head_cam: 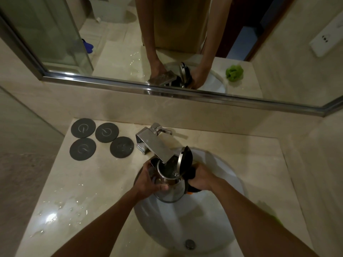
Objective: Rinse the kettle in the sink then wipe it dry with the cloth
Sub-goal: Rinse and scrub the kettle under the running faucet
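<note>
A steel kettle (170,191) with a black lid hinged open is held over the white sink (219,225), its mouth under the chrome tap spout (157,147). Water lies inside the kettle. My left hand (148,182) grips the kettle's body on the left side. My right hand (201,178) is closed around its black handle on the right. A green cloth (274,217) lies on the counter right of the sink, mostly hidden behind my right forearm; its reflection shows in the mirror.
Several dark round coasters (102,139) lie on the counter at the back left. Water puddles (61,210) cover the marble counter on the left. A mirror (111,43) runs along the wall behind the tap. The drain (190,243) sits near the sink's front.
</note>
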A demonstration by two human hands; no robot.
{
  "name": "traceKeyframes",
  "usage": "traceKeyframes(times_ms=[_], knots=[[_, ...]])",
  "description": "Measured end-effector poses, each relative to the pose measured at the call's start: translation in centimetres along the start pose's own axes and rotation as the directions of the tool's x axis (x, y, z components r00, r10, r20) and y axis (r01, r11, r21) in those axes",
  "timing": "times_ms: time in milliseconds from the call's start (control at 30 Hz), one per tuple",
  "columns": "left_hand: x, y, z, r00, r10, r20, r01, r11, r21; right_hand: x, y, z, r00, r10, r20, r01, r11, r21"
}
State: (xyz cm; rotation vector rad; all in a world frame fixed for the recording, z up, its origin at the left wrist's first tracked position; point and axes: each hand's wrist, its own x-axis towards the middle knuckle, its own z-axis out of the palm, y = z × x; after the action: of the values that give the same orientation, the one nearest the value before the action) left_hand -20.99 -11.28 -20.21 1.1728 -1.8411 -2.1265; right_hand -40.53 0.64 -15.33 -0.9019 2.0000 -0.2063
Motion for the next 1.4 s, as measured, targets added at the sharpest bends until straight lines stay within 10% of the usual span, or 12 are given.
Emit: traceKeyframes(times_ms=[1400], knots=[[0.03,0.16,-0.75,0.997,0.005,0.083,-0.014,0.995,0.098,-0.07,-0.27,0.17,1.0,0.027,-0.012,-0.027,1.0,0.005]])
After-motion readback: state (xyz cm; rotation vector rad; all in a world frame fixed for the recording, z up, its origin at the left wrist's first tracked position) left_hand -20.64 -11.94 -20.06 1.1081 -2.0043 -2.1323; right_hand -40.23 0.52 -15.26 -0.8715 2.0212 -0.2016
